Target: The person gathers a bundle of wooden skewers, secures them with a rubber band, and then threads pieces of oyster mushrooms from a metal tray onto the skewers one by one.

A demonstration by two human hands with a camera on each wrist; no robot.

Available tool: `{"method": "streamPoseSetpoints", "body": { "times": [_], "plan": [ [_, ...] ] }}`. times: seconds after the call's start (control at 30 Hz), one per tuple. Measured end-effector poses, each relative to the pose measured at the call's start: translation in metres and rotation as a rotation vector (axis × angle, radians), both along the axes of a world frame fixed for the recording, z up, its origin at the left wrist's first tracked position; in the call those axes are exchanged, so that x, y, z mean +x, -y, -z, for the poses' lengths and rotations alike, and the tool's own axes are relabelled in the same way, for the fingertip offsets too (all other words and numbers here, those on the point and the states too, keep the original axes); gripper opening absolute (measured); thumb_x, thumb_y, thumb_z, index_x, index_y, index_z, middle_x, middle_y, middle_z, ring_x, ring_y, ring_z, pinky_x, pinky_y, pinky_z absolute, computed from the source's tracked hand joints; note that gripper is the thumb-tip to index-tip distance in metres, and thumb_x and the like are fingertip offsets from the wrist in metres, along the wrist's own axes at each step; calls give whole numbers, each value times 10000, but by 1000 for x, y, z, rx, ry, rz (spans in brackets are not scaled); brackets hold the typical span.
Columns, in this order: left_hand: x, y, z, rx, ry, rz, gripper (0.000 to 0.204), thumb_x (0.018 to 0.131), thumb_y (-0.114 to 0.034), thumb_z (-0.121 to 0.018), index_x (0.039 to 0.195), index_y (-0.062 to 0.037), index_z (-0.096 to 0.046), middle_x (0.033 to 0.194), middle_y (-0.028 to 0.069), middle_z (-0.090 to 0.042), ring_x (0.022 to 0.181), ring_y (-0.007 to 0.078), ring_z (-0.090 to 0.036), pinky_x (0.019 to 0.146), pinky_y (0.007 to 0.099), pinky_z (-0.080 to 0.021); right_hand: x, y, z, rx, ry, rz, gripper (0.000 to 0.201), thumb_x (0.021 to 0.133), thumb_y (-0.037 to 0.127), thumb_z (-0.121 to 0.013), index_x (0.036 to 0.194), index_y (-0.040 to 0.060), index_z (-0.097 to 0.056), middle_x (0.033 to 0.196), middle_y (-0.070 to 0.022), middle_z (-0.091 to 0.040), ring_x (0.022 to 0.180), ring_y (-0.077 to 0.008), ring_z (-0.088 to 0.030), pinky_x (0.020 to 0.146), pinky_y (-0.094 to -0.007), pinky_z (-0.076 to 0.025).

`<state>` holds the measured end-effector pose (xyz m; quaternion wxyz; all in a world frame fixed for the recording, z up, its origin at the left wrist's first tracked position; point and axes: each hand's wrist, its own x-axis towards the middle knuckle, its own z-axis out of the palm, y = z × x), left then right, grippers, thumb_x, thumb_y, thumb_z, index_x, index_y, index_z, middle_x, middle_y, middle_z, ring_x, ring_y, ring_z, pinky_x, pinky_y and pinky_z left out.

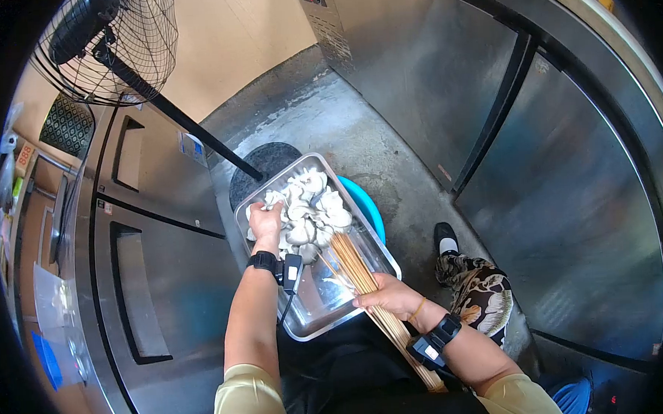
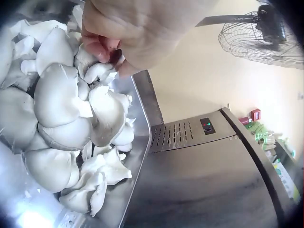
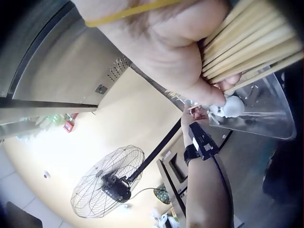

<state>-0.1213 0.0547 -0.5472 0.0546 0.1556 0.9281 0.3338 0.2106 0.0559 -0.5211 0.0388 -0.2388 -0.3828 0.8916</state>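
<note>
White-grey oyster mushrooms [image 1: 300, 217] are heaped at the far end of a metal tray [image 1: 312, 332]. At the left of the heap my left hand [image 1: 264, 223] reaches down among them. The left wrist view shows its curled fingers pinching a small oyster mushroom [image 2: 99, 72] by the tray's side. My right hand [image 1: 392, 296] grips a thick bundle of bamboo skewers [image 1: 358, 263] over the near right part of the tray. The skewer tips point at the mushrooms, and one skewer [image 1: 330, 268] sticks out apart from the bundle. The palm side hides part of the bundle in the right wrist view.
A teal basin [image 1: 366, 205] shows under the tray's right side. Behind the tray stands a fan [image 1: 110, 50] on a round dark base [image 1: 259, 162]. Steel cabinets [image 1: 172, 288] flank the left side, with a larger steel unit [image 1: 560, 197] at the right.
</note>
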Motion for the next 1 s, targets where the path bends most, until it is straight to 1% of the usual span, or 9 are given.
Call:
{"method": "streamPoseSetpoints", "body": {
  "times": [0.03,0.13,0.23,0.27,0.37,0.4,0.5,0.77,1.0],
  "plan": [
    [3,-1,-2,-37,-29,20,510,716,-288,-752,1073,-3,-526,865,106,-620,831,240,-615,766,347,-477,0,0,1,-4,-11,-10,125,749,22,-671,820,27,-568,697,0,-552,559,-76,-513,492,-213,-410],
    [-21,2,22,263,262,-27,388,738,-166,-727,1048,-27,-539,869,72,-600,780,187,-599,705,303,-480,0,1,2,30,5,-2,136,750,25,-671,834,25,-565,696,0,-551,557,-73,-511,489,-210,-408],
    [10,18,-27,593,496,24,391,777,-33,-650,1129,-47,-480,800,24,-585,662,78,-531,559,201,-420,1,-1,-3,44,38,-42,183,740,27,-706,848,45,-559,740,9,-541,606,-76,-518,537,-211,-440],
    [22,27,-43,695,556,74,346,809,-20,-616,1131,-59,-496,892,16,-590,771,76,-558,641,208,-461,0,1,-4,63,22,-9,134,755,31,-673,836,23,-566,691,0,-553,552,-71,-513,488,-210,-412],
    [46,54,-68,829,599,243,291,831,10,-582,1105,-73,-531,945,29,-581,822,103,-566,699,234,-474,1,1,-8,34,2,-40,126,760,30,-671,835,25,-570,688,-2,-558,549,-74,-518,485,-208,-417],
    [59,64,-80,809,610,268,305,847,15,-556,1137,-74,-525,988,21,-586,904,111,-566,759,249,-487,0,2,-9,36,15,-25,121,757,22,-672,828,27,-574,686,-4,-561,547,-76,-520,481,-205,-420],
    [82,89,-89,819,603,343,297,853,14,-545,1138,-67,-531,1029,35,-582,938,117,-568,793,265,-493,-1,4,-12,56,18,-28,137,749,17,-681,832,29,-572,683,-4,-559,545,-76,-518,480,-206,-419],
    [131,121,-95,819,469,462,373,846,14,-552,1209,-55,-500,1053,42,-568,935,106,-554,806,256,-482,-3,7,-2,62,-7,-76,185,743,29,-715,848,44,-563,732,-7,-552,589,-87,-530,520,-212,-446],
    [131,124,-83,903,838,73,266,869,-103,-604,1129,-108,-546,919,2,-578,774,112,-562,693,270,-499,-1,8,-6,42,-64,-90,188,751,41,-722,849,50,-562,733,-7,-562,588,-82,-536,514,-210,-452]
  ]
}}
